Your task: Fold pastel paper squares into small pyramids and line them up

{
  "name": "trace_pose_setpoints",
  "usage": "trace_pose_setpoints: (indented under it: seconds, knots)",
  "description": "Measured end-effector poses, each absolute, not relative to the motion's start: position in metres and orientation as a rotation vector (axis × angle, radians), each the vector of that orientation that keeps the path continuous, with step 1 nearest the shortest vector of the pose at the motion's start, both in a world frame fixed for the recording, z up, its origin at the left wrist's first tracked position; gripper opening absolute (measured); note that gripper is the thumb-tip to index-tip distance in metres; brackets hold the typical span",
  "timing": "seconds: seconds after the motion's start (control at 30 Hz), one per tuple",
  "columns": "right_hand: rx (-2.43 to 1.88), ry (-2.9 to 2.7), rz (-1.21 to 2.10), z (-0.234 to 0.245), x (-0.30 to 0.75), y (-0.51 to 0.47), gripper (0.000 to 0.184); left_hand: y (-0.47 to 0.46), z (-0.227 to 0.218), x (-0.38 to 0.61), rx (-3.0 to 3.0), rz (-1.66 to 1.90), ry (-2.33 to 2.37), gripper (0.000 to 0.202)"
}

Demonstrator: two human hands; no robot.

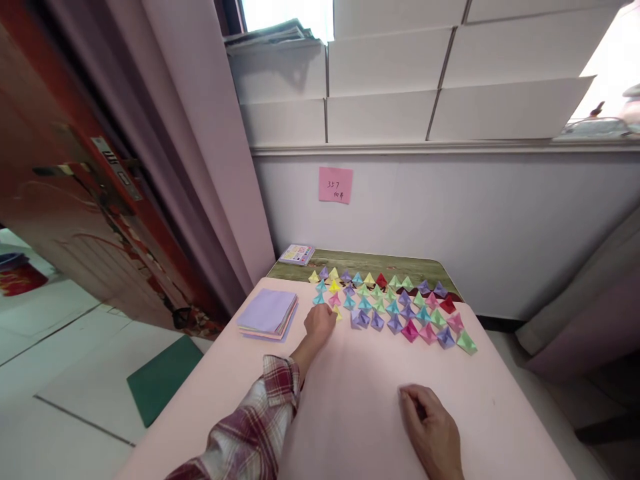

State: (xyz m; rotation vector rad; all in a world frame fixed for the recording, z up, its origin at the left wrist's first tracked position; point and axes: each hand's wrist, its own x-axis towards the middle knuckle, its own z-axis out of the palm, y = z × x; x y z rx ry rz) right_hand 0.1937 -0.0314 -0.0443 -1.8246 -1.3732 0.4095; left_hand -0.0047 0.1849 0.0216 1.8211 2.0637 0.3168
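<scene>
My left hand (320, 324) reaches to the left end of the front row of folded paper shapes. Its fingers are closed on a small yellow origami piece (338, 313), which is partly hidden behind them. Several rows of pointed origami pieces in purple, green, blue, pink and red stand to the right, among them a magenta piece (410, 331) and a green piece (467, 342). My right hand (431, 427) rests on the pink table cover (360, 407), fingers curled together, and no object shows in it.
A stack of coloured paper squares (269, 313) lies left of my left hand. A smaller printed pack (297, 255) sits at the table's back left corner. A pink note (335, 185) is stuck to the wall. On the floor at left lies a green board (165, 377).
</scene>
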Motion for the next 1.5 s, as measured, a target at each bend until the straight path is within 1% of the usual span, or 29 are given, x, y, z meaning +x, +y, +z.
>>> trace_pose_setpoints:
  seconds: [0.07,0.17,0.27,0.47,0.6,0.93,1.27,1.5]
  knots:
    - [-1.829,-1.379,0.401,-0.044,0.193,-0.03,0.032,0.182,0.025,-0.001,1.871,0.382,2.034,0.021]
    - [-1.852,-1.392,0.392,-0.042,0.193,-0.029,0.032,0.175,0.025,0.012,2.006,0.489,1.868,0.025]
    - [-1.858,-1.402,0.388,-0.041,0.193,-0.029,0.031,0.171,0.02,0.026,2.066,0.449,1.759,0.031]
    - [-1.828,-1.402,0.418,-0.044,0.195,-0.03,0.03,0.188,0.01,0.03,1.953,0.317,1.854,0.024]
    - [-1.854,-1.399,0.419,-0.041,0.194,-0.03,0.029,0.2,0.008,0.025,1.907,0.28,1.908,0.025]
    - [-1.84,-1.418,0.373,-0.05,0.196,-0.028,0.029,0.206,0.017,0.036,2.028,0.175,1.881,0.02]
    - [-1.84,-1.421,0.349,-0.048,0.195,-0.026,0.029,0.208,0.016,0.033,2.092,0.155,1.914,0.025]
    - [-1.854,-1.423,0.353,-0.048,0.196,-0.028,0.029,0.211,0.011,0.03,2.104,0.155,1.912,0.021]
